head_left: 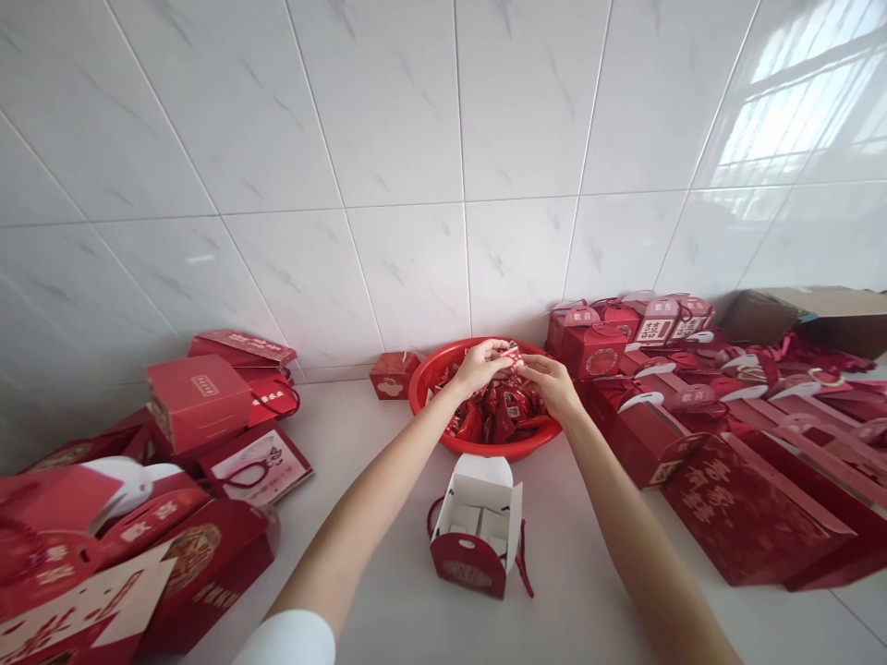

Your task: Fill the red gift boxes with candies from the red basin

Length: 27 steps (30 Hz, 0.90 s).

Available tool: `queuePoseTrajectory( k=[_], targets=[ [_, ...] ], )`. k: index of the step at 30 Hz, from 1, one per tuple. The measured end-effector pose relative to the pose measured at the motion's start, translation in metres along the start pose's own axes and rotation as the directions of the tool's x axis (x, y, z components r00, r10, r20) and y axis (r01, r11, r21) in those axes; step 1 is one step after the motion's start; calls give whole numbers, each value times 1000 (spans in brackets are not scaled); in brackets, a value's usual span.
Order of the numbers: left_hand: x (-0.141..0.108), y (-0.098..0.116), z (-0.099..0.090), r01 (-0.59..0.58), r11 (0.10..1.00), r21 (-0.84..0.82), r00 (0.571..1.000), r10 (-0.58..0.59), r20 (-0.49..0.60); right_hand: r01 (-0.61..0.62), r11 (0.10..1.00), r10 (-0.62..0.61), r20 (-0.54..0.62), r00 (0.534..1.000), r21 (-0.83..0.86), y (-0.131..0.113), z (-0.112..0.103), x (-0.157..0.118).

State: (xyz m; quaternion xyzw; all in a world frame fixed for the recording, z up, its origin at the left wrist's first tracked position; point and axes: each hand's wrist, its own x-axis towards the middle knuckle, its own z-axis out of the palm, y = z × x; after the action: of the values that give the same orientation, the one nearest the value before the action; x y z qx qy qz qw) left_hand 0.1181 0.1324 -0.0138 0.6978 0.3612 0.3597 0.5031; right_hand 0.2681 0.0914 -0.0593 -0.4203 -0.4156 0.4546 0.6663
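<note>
My left hand (483, 363) and my right hand (549, 381) meet above a red plastic basin (420, 406). Between their fingertips they pinch a small red-and-white wrapped candy (514, 356). Several red foil-wrapped sweets (500, 413) fill the basin beneath. In front of it, between my forearms, stands an open red gift box (471, 561) with a white inside and a dark red cord hanging at its right side. Its top flaps are up, and its inside looks bare.
Red gift boxes (200, 397) lie piled at the left. More red boxes (727, 499) stand in rows at the right, with a brown cardboard box (818, 309) behind them. One small red box (394, 375) sits beside the basin. A tiled wall (402, 268) closes off the back.
</note>
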Motion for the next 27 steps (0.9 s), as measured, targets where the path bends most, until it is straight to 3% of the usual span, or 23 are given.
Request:
queuePoseTrajectory(
  k=[3,6,10,17,21,27],
  targets=[
    [12,-8,0,4,987,158,1000,-4,2,53,998,-46,-149,988,45,3,-7,6],
    [22,-18,0,43,922,385,994,-79,79,78,993,-52,-252,966,91,4,-12,10],
    [27,-23,6,39,776,629,948,-229,223,61,990,-28,-252,967,125,2,-11,9],
    [25,-19,19,-2,570,822,898,-360,252,28,987,7,-217,976,161,-3,-6,4],
    [16,-16,15,-53,599,799,898,-322,301,-2,984,36,-187,982,177,-6,-4,3],
    [1,-19,1,-77,781,620,951,-129,280,-42,984,68,-150,986,173,-10,-1,1]
  ],
)
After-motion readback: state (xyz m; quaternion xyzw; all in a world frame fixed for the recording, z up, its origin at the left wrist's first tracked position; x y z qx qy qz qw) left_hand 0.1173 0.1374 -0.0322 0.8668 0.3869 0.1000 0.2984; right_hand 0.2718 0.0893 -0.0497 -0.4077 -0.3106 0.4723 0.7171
